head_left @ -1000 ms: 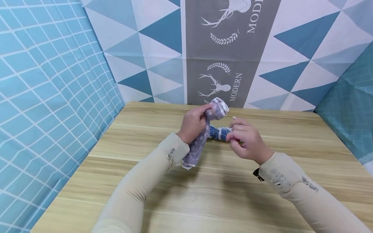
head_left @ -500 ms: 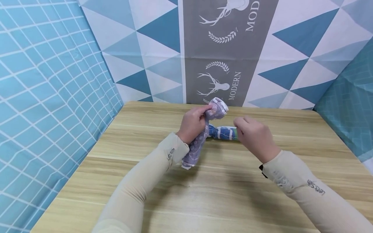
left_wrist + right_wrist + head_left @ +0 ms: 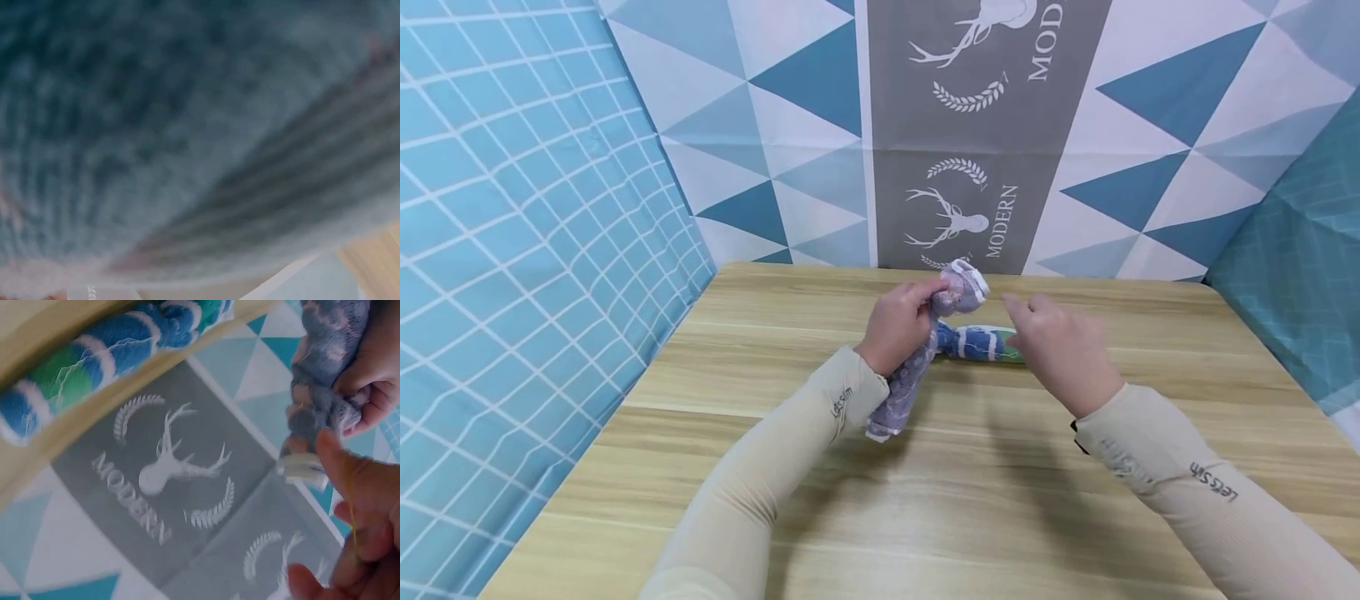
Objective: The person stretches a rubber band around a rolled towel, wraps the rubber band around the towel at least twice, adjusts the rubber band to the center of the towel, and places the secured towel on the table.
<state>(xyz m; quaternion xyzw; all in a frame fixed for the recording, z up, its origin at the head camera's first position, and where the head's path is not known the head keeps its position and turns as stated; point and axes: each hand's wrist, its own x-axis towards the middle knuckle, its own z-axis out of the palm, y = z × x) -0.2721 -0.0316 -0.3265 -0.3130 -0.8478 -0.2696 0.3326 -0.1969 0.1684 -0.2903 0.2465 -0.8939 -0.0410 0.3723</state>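
My left hand (image 3: 897,327) grips a rolled purple patterned towel (image 3: 904,392) around its narrow part, tilted, with the white-edged upper end above the fingers. Blurred purple-grey cloth (image 3: 156,137) fills most of the left wrist view. Behind the roll, a blue, white and green striped rolled towel (image 3: 979,342) lies on the table, cinched near its middle. My right hand (image 3: 1063,350) is raised by that towel's right end. In the right wrist view a thin yellow rubber band (image 3: 351,506) runs across its bent thumb and fingers, close to the purple towel's end.
The wooden table (image 3: 880,517) reaches back to a wall cover (image 3: 820,117) with triangles and deer prints. A blue gridded sheet (image 3: 512,250) hangs along the left side, and a teal sheet (image 3: 1292,250) along the right.
My right hand has moved right, uncovering more of the striped towel's green end. The purple towel's upper end has dipped slightly while my left hand keeps its grip.
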